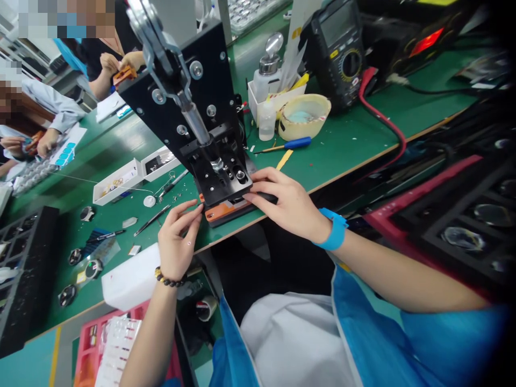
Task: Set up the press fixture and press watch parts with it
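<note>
In the head view, a black toggle press (213,145) with a metal plunger stands at the bench's front edge. An orange fixture block (226,208) lies on its dark base, under the black pressing plate (226,188). My left hand (177,239), wearing a beaded bracelet, has curled fingers with the tips at the block's left end. At the right end, my right hand (284,201), with a blue wrist strap (332,230), closes thumb and fingers around the block's side beside the plate. Whatever lies inside the block is hidden by the plate.
A blue-handled screwdriver (296,143), a tape roll (304,115) and a multimeter (341,59) lie to the right. Leftward are white boxes of small parts (116,183), tweezers (152,220) and several watch bodies (93,269). Two co-workers' hands (48,141) hold orange pieces across the bench.
</note>
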The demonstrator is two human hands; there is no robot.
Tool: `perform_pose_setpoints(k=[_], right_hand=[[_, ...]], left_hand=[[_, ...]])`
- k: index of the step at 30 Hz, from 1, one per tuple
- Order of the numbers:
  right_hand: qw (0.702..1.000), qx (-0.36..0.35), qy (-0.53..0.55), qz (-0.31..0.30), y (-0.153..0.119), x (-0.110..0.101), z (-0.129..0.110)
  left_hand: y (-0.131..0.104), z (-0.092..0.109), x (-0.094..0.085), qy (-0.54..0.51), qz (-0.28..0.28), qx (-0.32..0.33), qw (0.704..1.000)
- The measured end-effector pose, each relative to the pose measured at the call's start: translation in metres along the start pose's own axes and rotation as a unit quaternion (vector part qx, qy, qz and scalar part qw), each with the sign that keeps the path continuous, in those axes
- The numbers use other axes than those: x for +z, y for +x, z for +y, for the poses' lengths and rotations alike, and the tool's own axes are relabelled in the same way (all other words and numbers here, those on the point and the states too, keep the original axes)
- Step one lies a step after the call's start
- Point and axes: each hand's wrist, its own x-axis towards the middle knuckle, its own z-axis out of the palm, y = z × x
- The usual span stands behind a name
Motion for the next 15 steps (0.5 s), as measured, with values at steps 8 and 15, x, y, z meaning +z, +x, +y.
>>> perform_pose_setpoints(k=[8, 15], right_hand=[[1.000, 0.000, 0.002, 0.000, -0.0032, -0.0039, -0.0015], [0.999, -0.016, 0.026, -0.025, -0.0008, -0.0095, 0.0062]], left_hand=[[0.0029, 0.0051, 0.0056, -0.081, 0.028, -0.037, 0.996], [0.0027, -0.0022, 0.0077, -0.103, 0.051, -0.051, 0.992]])
